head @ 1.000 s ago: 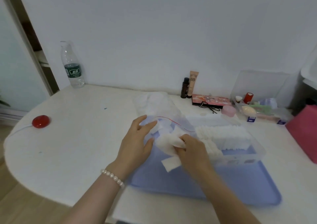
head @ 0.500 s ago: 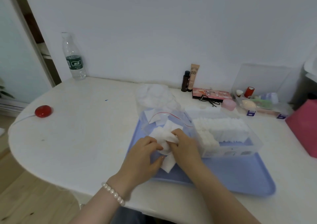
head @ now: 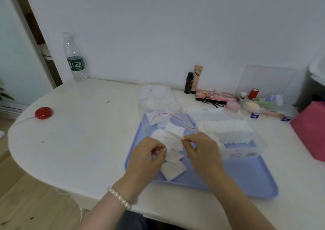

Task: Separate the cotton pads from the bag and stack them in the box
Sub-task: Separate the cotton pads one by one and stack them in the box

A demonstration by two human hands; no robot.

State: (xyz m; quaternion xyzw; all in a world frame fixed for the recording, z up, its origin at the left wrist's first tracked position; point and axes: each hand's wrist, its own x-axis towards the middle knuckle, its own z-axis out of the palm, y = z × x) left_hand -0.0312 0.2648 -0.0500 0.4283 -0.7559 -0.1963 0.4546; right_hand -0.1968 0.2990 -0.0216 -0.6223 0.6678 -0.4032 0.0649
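Observation:
A clump of white square cotton pads (head: 173, 138) hangs between my hands over the blue tray (head: 246, 182). My left hand (head: 147, 157) pinches the clump's left side, and my right hand (head: 200, 148) pinches its right edge. One loose pad (head: 173, 170) lies on the tray below them. Behind the hands lies the clear zip bag (head: 158, 106) with its red seal line, more pads still inside. Right of my hands, on the tray, stands the clear plastic box (head: 246, 152), packed with rows of upright pads (head: 226, 129).
On the white table (head: 79, 141) stand a water bottle (head: 74, 58) at the back left and a red round object (head: 43, 112) on a cord. Cosmetics (head: 194, 79), a palette (head: 214, 96) and a clear organiser (head: 263, 104) line the wall. A pink object (head: 311, 131) sits at the right.
My left hand left the bag and came to the clump of pads in my right hand. Both hands now pinch it and pull it apart nearer to me.

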